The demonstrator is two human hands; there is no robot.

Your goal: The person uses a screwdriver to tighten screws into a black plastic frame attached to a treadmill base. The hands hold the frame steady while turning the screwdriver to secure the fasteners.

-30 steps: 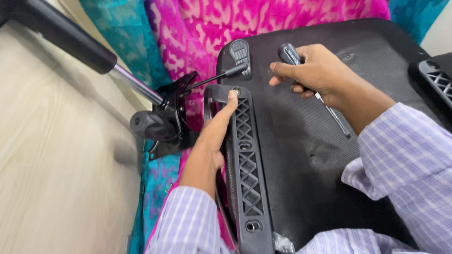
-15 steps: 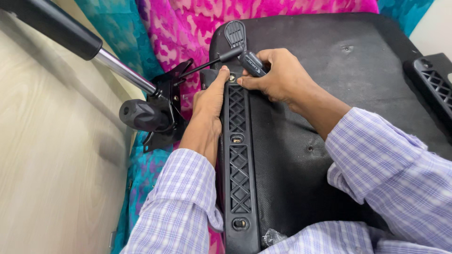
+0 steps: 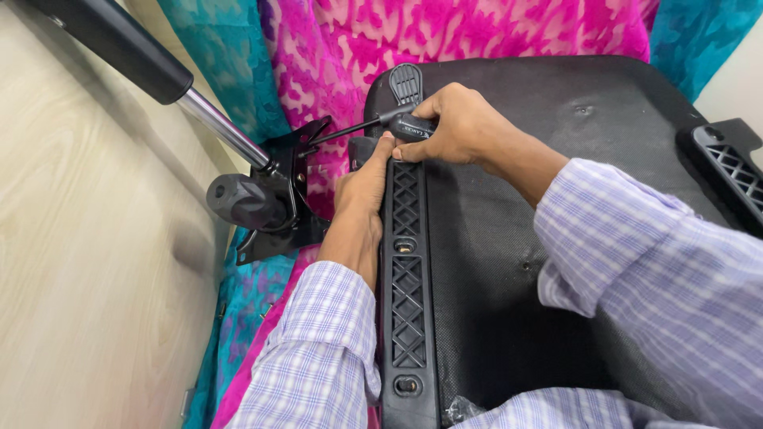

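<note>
I look down and see my right hand [image 3: 461, 127] wrapped around the black handle of a screwdriver [image 3: 409, 125]. My fingers are curled tight on the handle. The thin metal shaft of the screwdriver points away to the left, toward a black metal bracket [image 3: 298, 187]. My left hand [image 3: 364, 191] lies flat along the left edge of a long black plastic armrest bracket [image 3: 407, 294] with a criss-cross pattern. The fingers of this hand are straight and close together, and the tips press on the top end of that plastic piece, just under the screwdriver handle. The two hands touch each other there. The plastic piece lies on the underside of a black chair seat [image 3: 509, 262], along its left edge, and it runs from near my hands down to the bottom of the view. A black knob [image 3: 238, 202] sticks out of the metal bracket, and a shiny gas lift rod [image 3: 222, 131] with a black cover goes up to the top left. A second ribbed black piece [image 3: 727, 171] lies at the far right. Pink and teal cloth [image 3: 477, 36] sits under the seat, on a pale wooden floor [image 3: 87, 262].
</note>
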